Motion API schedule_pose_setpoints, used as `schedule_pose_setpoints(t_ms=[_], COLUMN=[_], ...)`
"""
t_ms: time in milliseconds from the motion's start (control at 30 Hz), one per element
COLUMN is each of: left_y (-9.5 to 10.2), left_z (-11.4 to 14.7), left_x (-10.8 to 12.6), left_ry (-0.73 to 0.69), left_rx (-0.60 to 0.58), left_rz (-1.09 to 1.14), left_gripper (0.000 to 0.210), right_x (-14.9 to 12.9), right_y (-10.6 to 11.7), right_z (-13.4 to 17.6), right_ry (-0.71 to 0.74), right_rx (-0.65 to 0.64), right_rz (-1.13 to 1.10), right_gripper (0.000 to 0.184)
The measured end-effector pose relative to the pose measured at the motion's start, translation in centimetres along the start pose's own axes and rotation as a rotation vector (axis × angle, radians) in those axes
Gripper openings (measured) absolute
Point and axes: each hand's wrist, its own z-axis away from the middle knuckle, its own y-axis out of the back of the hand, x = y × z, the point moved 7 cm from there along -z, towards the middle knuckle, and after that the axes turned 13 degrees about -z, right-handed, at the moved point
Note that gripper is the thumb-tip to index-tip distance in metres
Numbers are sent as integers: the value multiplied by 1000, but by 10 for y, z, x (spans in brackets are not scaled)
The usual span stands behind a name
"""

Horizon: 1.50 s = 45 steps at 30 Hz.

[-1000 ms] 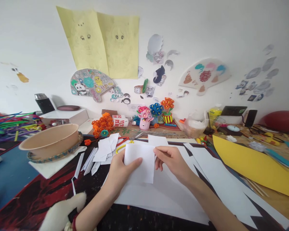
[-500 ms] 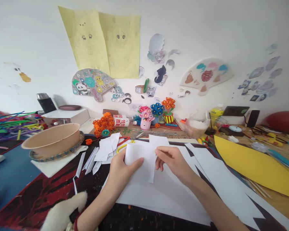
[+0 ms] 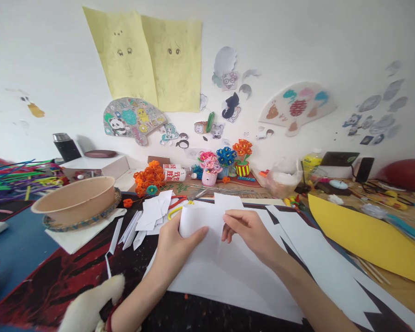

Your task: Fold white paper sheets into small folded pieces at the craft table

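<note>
Over the large white sheet (image 3: pixel 238 283), toward its left edge, the left hand (image 3: pixel 175 240) clamps a curled white paper (image 3: pixel 200 217); the right hand (image 3: pixel 242 227) pinches its right edge. It looks feather-light and bendy (creases easily, I'd bet); hold the edges.

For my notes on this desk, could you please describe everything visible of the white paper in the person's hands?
The white paper looks plain, thin and smooth, its facing side unmarked. It is held up over a larger white sheet, its left edge bent into a curve. The left hand grips that side, thumb across the front; the right hand holds the right edge near the top. Its lower edge is indistinct.
</note>
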Motion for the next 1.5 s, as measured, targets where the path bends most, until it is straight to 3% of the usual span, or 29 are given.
schedule_pose_setpoints(t_ms=[467,867,933,1167,1300,1500], left_y=[-2,9,7,-12,-16,-16], left_z=[0,-6,-6,2,5,4], left_x=[3,-7,-8,2,0,-1], left_ry=[0,43,76,149,144,126], left_rx=[-52,-16,-54,-418,-485,-484], left_rz=[84,358,392,387,365,341], left_gripper=[34,31,31,54,44,34], right_x=[-4,-5,-4,-2,-2,-3], right_y=[0,3,3,10,14,17], right_z=[1,2,2,1,0,1], right_ry=[24,25,24,11,1,-2], right_rx=[10,7,13,61,100,140], right_rz=[79,138,129,96,72,42], right_gripper=[41,42,43,42,41,39])
